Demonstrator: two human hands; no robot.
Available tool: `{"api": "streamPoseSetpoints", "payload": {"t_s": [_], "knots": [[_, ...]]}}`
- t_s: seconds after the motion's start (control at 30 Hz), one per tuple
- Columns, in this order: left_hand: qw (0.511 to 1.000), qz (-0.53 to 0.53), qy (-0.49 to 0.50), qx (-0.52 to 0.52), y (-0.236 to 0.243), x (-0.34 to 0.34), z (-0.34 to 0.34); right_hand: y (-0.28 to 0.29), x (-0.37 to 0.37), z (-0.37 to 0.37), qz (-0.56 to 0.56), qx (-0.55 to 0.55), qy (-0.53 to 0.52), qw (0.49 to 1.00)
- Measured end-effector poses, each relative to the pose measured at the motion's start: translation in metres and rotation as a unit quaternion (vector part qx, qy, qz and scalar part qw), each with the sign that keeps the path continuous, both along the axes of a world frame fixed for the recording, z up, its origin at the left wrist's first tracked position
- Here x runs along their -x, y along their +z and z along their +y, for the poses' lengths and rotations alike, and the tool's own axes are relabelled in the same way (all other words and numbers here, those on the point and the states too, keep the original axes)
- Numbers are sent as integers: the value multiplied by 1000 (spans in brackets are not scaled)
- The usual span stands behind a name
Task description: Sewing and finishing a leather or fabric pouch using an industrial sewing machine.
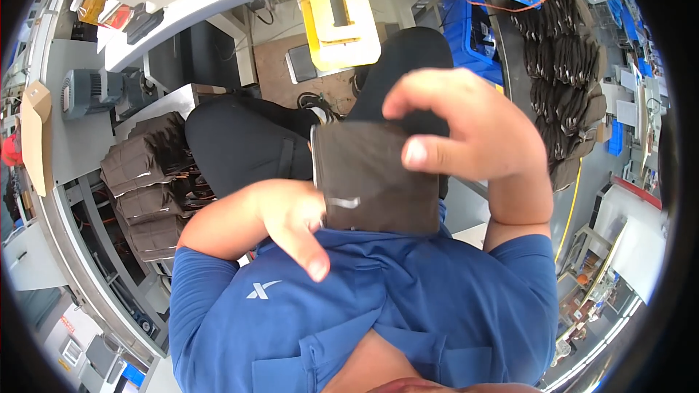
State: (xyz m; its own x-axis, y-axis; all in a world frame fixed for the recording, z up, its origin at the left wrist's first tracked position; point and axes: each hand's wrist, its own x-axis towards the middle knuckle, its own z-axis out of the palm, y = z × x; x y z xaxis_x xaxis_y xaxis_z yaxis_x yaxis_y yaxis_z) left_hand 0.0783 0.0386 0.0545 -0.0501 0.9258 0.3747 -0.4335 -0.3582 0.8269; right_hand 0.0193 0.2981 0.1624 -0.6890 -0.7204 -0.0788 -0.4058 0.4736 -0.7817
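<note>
A dark brown, squarish folded cloth piece (378, 175) is in front of my body, with a pale left edge and a small light mark near its lower left. My left hand (291, 220) holds it at the lower left edge; its thumb points away from the cloth and the other fingers are hidden behind the piece. Over the upper right corner my right hand (473, 127) is curved with thumb and forefinger wide apart. Its thumb tip overlaps the cloth in view; I cannot tell whether it touches. Nothing shows between those fingers.
A yellow machine plate (342, 51) stands ahead, under a white machine body. Stacks of dark brown cloth pieces lie at left (149, 189) and right (561, 80). Blue bins (466, 44) stand at the far right. A grey motor (91, 93) is at far left; a phone (304, 62) lies ahead.
</note>
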Motion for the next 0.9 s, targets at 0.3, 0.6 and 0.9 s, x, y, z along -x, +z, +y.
{"api": "streamPoseSetpoints", "payload": {"t_s": [0.3, 0.6, 0.9], "knots": [[981, -191, 29, -4, -2, -9, 14, 3, -15, -6, -145, -11, -8, 989], [951, -294, -59, -80, -18, -21, 25, 10, -19, -15, 51, 49, -63, 995], [954, -232, -100, -159, -30, -20, 24, 14, -14, -22, 84, 37, -88, 992]]}}
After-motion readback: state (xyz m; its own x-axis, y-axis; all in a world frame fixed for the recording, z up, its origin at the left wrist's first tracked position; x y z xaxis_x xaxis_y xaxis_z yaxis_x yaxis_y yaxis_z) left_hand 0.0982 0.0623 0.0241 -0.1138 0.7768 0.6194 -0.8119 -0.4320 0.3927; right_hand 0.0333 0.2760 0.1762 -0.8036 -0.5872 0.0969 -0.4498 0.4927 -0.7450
